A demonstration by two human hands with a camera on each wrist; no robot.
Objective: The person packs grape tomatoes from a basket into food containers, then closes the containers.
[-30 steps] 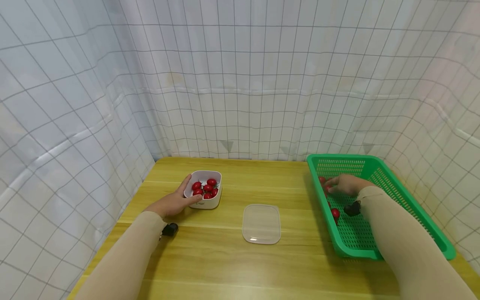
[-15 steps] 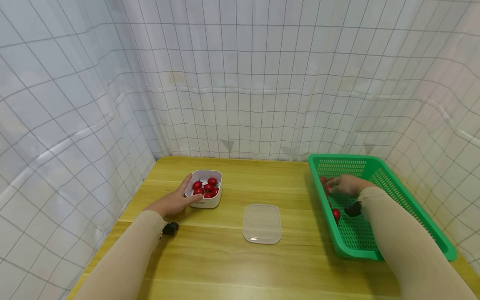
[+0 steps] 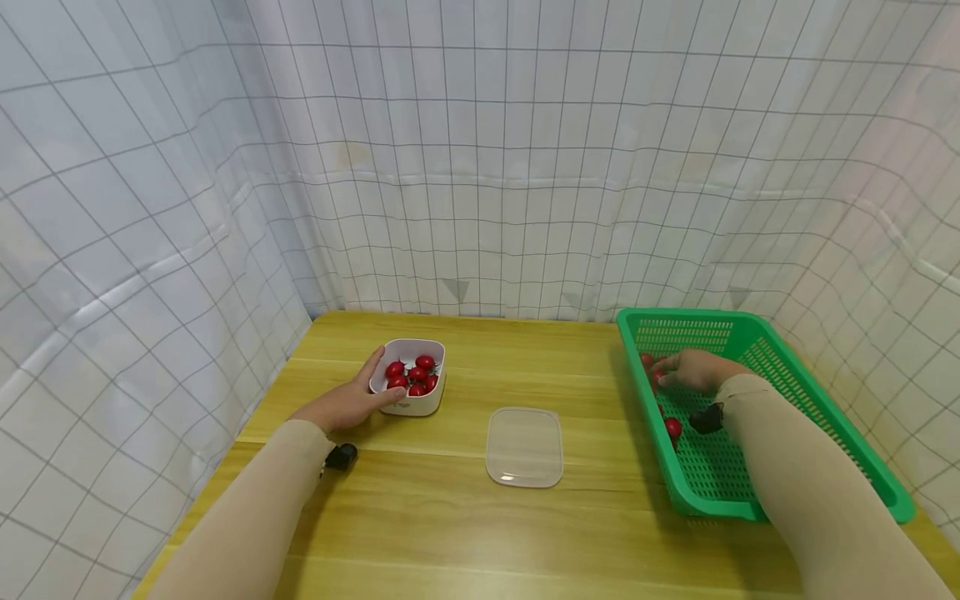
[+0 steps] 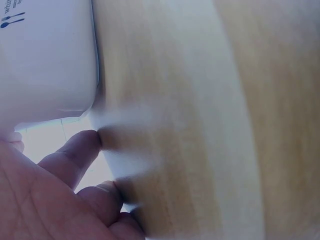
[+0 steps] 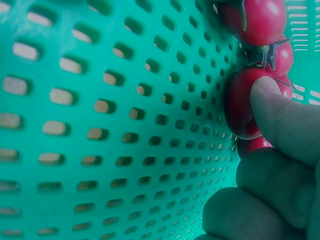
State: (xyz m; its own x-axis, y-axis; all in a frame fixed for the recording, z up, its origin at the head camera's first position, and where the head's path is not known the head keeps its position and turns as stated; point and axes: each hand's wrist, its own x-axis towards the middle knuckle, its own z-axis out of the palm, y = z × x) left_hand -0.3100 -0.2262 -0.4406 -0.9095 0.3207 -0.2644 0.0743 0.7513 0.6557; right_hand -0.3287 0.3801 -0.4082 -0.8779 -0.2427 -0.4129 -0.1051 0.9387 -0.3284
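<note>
In the head view my left hand [image 3: 350, 403] holds the left side of a small white plastic container [image 3: 428, 406], thumb at its front rim and index finger along its side. Several red cherry tomatoes [image 3: 417, 375] with green stems lie inside. The left wrist view shows the container [image 4: 45, 65] with dark print, and the other fingertips resting on the tabletop. Inside a green basket [image 3: 678, 483], my right hand [image 3: 693, 371] pinches a cherry tomato [image 5: 243, 102], thumb pressed on its skin and the other fingers curled below. More tomatoes [image 5: 260, 20] touch it along the basket's left wall.
A flat translucent square lid [image 3: 523, 447] lies on the wooden table [image 3: 450, 533] between container and basket. Another tomato [image 3: 672, 427] sits nearer the front of the basket's left wall. White grid-patterned curtains [image 3: 480, 208] enclose the table at the back and sides.
Both hands stay almost where they were, the left at the container and the right among the tomatoes. The whole head view shifts very slightly.
</note>
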